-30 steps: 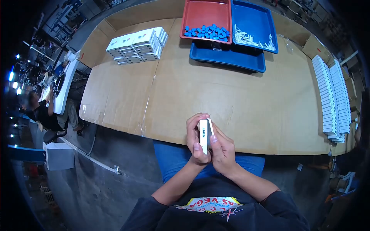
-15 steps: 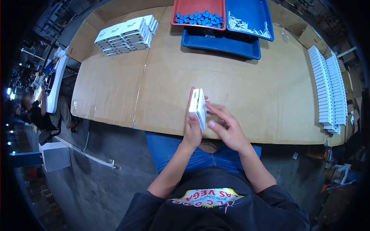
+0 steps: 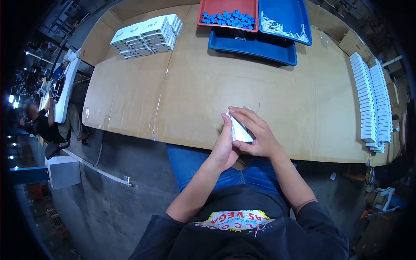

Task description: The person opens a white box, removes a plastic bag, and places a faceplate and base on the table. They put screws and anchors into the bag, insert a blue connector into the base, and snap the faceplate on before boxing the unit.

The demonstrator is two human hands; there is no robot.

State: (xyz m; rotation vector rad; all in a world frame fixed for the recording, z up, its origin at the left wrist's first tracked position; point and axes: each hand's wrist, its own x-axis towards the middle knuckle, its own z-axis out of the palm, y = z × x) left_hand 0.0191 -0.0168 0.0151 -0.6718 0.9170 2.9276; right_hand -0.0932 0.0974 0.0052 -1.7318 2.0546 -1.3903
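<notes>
Head view: small white box (image 3: 239, 130), held at the near edge of the cardboard-covered surface (image 3: 195, 86); long axis tilted, upper end pointing up-left, away from me; my left hand (image 3: 225, 145) and right hand (image 3: 255, 134), fingers pinching it between them

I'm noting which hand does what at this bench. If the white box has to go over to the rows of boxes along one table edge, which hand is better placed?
Probably the right hand: it wraps the white box and lies on the side of the rows of boxes. The left hand only steadies it.

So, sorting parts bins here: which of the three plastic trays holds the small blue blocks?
The red plastic tray; the blue trays hold white pieces or nothing visible.
</notes>
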